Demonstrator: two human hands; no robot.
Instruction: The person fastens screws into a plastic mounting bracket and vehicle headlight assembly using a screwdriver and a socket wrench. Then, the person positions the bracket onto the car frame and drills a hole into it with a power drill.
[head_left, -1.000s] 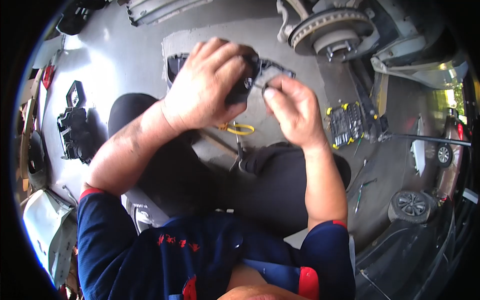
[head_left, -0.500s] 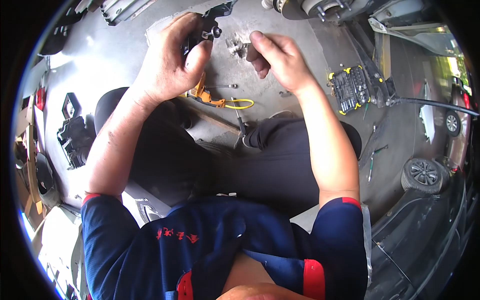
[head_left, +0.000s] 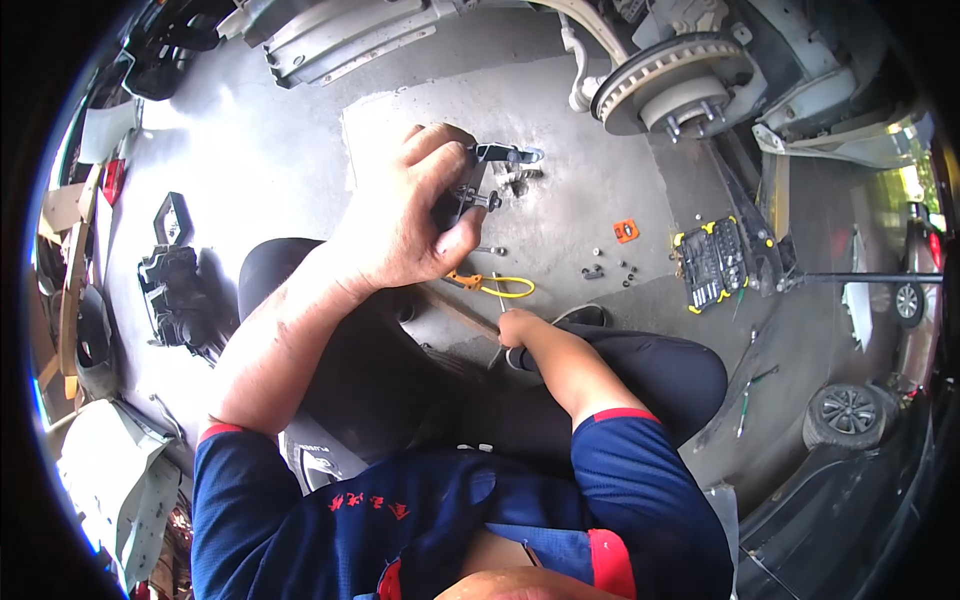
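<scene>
My left hand (head_left: 410, 220) is closed around a dark metal bracket-like part (head_left: 475, 180), held up above the floor. A bolt (head_left: 490, 201) sticks out of its side toward the right, and my palm and fingers hide the rest of the part. Lower down, beside my bent right leg, my right hand (head_left: 517, 326) is closed on a slim long-handled tool (head_left: 500, 290). Its metal shaft shows just above the fist; the kind of tool is not clear. Near that hand lies a yellow cable loop (head_left: 515, 288) attached to an orange-yellow tool (head_left: 463, 281).
A brake disc (head_left: 670, 85) on a raised vehicle hangs at the upper right. An open socket set (head_left: 712, 262), an orange piece (head_left: 626, 231) and small loose parts (head_left: 594, 272) lie on the floor. A wheel (head_left: 848, 414) lies at the right, black parts (head_left: 177, 295) at the left.
My right hand has dropped from beside the left hand to the slim tool on the floor and closed on it. The left hand still holds the metal part. The view has tilted up.
</scene>
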